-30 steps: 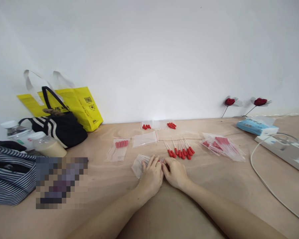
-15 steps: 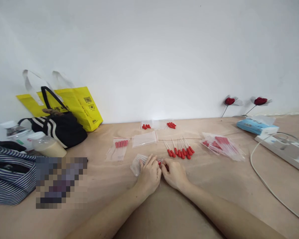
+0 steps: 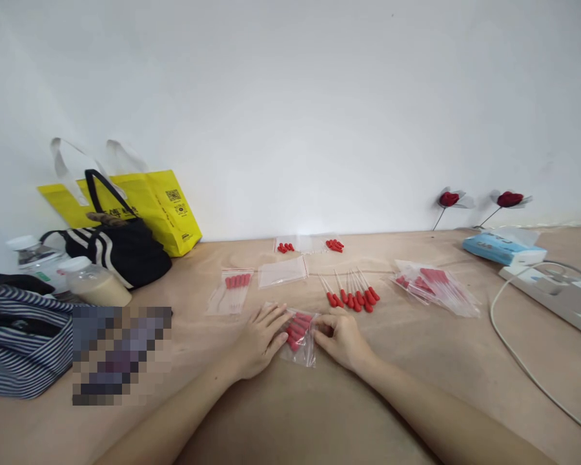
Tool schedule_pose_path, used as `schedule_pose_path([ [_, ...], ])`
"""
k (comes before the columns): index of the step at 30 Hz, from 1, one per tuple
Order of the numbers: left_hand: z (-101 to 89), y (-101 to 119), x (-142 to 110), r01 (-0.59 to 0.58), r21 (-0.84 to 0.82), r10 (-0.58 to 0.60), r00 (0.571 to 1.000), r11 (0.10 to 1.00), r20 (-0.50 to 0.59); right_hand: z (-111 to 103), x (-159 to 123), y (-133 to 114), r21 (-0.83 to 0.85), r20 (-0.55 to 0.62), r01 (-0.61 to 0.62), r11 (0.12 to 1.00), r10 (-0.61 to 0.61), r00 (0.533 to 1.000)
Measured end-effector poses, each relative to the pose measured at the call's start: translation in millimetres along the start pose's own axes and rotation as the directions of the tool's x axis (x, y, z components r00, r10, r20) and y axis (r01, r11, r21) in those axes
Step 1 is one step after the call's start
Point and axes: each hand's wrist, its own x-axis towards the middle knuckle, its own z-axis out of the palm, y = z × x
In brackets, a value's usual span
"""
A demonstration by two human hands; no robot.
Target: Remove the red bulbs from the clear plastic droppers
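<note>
Bag [image 3: 308,355] of red bulbs [image 3: 297,329] looks light, limp, slippery; best held by edge, right hand [image 3: 343,339] pinching there, left hand [image 3: 255,343] spread open.

Red flowers [image 3: 449,199], far right: two
Carry bags [image 3: 167,219], left: three
White-capped bottles [image 3: 97,284], left: two
Tissue pack [image 3: 494,247], right: one
Power strip [image 3: 556,294], right: one
Loose red-ended droppers [image 3: 357,304]: several, overlapping, exact count unclear

Hands [image 3: 295,339] on clear bag [image 3: 308,354] w/ red-ended droppers [image 3: 297,328]; loose droppers [image 3: 353,298] nearby on tabletop [image 3: 213,413].
</note>
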Motion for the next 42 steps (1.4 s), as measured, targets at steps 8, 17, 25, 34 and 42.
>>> schedule_pose_path([
  [8,9.9,8,-3,0.089,0.085,-0.082,0.993,0.992,-0.082,4,-2,-8,0.180,0.024,-0.010,0.984,0.006,1.000],
  [17,11.6,5,0,0.100,0.113,-0.090,0.992,0.989,-0.091,8,3,-10,0.256,0.037,-0.134,0.957,0.129,0.991],
  [25,12.1,3,-2,0.091,0.097,-0.078,0.989,0.991,-0.123,1,9,0,0.133,0.140,0.024,0.991,-0.043,0.989],
  [34,12.7,3,-1,0.104,0.086,-0.090,0.985,0.991,-0.148,-3,11,-8,0.157,0.170,0.012,0.988,-0.039,0.985],
  [42,11.1,4,-1,0.111,0.088,-0.095,0.981,0.990,-0.169,-5,16,-17,-0.015,0.170,-0.111,0.994,0.112,0.979],
])
